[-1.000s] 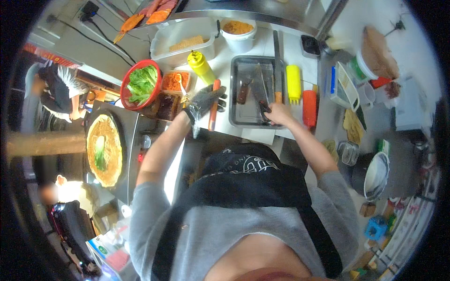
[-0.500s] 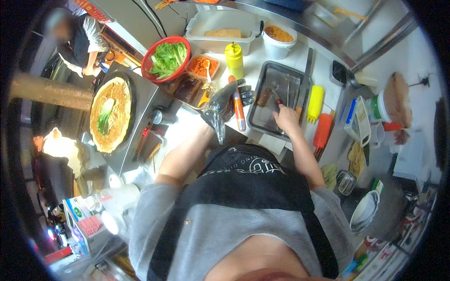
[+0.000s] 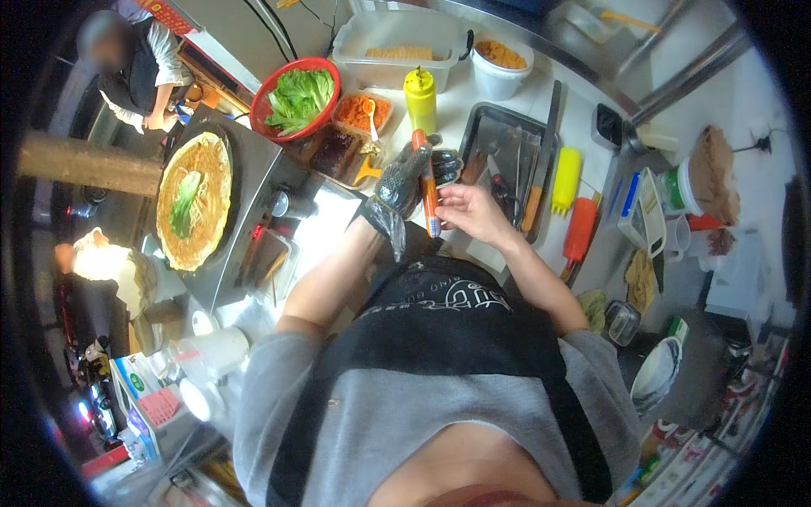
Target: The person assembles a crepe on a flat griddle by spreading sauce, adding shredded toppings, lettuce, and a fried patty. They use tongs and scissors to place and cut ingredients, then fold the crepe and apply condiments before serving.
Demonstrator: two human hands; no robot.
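Observation:
A wrapped orange-red sausage [image 3: 429, 196] stands lengthwise in front of me, over the counter's near side. My left hand [image 3: 400, 182], in a black plastic glove, is closed around its upper part. At the sausage's lower end, the bare fingers of my right hand [image 3: 473, 211] pinch the wrapper; the exact contact is partly hidden. Just right of my hands lies a dark tray [image 3: 507, 118] with a wooden-handled tool [image 3: 532, 208] and other utensils in it. Beyond the sausage stands a yellow squeeze bottle [image 3: 420, 101].
Left, a flat pancake [image 3: 194, 237] with greens lies on a round griddle [image 3: 228, 152]. A red bowl of lettuce [image 3: 334, 69], a tub of diced orange food [image 3: 361, 116] and a clear bin [image 3: 355, 51] stand behind. Yellow [image 3: 567, 179] and red [image 3: 580, 232] bottles lie right. A co-worker [image 3: 152, 76] is far left.
My right hand has left the tray and come left to the sausage's lower end, letting go of the dark-handled tool there. My left hand still holds the sausage.

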